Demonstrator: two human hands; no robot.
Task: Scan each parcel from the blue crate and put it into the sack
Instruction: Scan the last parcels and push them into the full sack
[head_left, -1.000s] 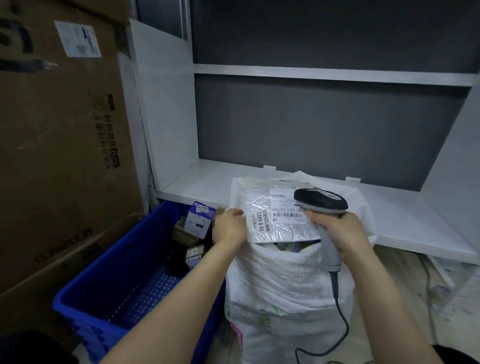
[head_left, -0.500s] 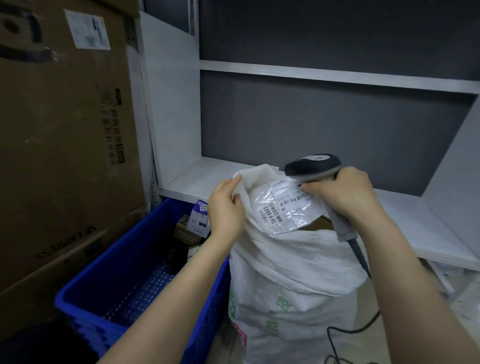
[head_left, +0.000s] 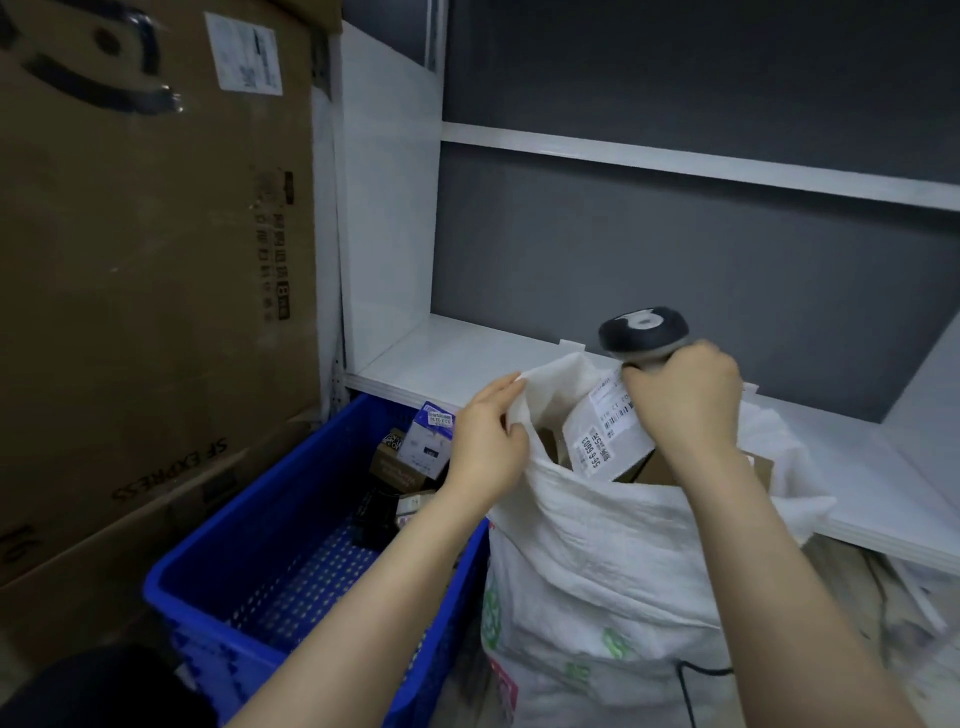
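Parcel (head_left: 602, 436) touches your right fingers (head_left: 647, 382), which clench the scanner (head_left: 641, 332); your left fingers (head_left: 498, 397) pinch the sack (head_left: 613, 561) rim.

L grip (head_left: 485, 447) & R grip (head_left: 685, 410) bare, forearms (head_left: 363, 613) bare; dark fabric (head_left: 104, 686) low left, prob. clothing.

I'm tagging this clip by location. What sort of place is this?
Probably a courier or parcel-sorting room. A handheld barcode scanner is held over a white woven sack, a labelled parcel is at the sack's mouth, and a big carton on the left is printed SF EXPRESS.
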